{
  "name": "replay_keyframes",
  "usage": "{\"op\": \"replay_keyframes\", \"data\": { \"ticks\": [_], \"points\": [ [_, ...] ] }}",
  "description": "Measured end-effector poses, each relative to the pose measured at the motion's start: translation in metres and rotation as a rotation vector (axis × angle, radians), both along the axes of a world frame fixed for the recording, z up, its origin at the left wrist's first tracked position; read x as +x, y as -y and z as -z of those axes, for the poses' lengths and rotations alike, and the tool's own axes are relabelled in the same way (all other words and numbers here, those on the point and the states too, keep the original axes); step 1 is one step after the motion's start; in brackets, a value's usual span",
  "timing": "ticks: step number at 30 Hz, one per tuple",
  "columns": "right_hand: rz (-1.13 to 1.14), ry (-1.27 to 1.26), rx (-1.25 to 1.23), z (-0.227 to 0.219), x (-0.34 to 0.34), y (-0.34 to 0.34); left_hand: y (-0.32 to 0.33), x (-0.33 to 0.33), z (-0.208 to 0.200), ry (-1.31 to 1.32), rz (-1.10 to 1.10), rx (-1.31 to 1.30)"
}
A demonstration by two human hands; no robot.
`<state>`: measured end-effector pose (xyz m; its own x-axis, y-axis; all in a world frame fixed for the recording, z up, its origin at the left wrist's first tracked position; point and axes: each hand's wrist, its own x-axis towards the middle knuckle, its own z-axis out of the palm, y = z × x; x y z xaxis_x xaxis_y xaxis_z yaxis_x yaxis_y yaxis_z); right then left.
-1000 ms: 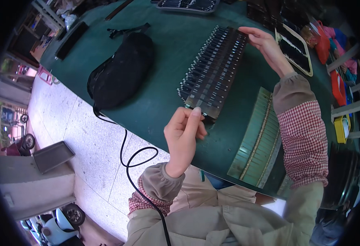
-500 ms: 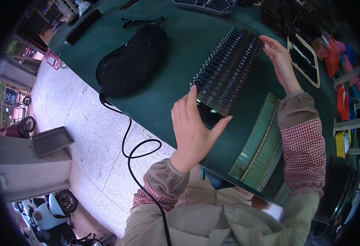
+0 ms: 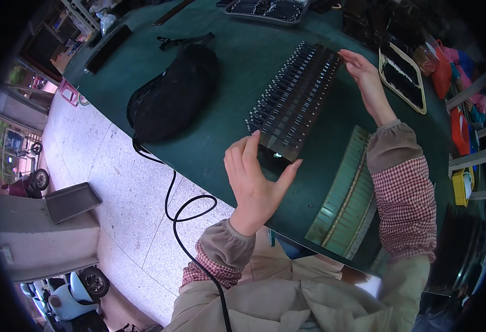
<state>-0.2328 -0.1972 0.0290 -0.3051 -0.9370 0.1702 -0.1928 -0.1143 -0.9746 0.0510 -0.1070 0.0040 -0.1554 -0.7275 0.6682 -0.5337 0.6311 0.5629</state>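
Observation:
A long dark rack of small black pieces with silvery ends in rows lies slantwise at the middle of the green table. My left hand is at its near end, index fingertip on the left corner and thumb by the right corner, the other fingers bent behind. At the far right end, the fingertips of my right hand rest against the corner, and its thumb is partly hidden. The rack sits between my two hands. Whether its underside is on the table cannot be made out.
A black bag lies left of the rack. At right are a pale-rimmed tray of black pieces and a greenish ribbed plate. A metal tray stands at the back. A black cable loops off the table's left edge.
My view has shifted slightly, moving most things a little left in the picture. Both hands stay at the ends of the rack, which has moved slightly left with them.

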Motion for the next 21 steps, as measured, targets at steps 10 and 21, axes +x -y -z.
{"op": "replay_keyframes", "data": {
  "ticks": [10,21],
  "points": [
    [0.169,0.106,-0.027,-0.040,-0.026,-0.054,-0.007,0.056,0.001,-0.301,0.006,0.285],
    [-0.147,-0.102,0.132,-0.085,0.009,-0.163,0.017,0.068,0.057,-0.178,-0.030,-0.225]
  ]
}}
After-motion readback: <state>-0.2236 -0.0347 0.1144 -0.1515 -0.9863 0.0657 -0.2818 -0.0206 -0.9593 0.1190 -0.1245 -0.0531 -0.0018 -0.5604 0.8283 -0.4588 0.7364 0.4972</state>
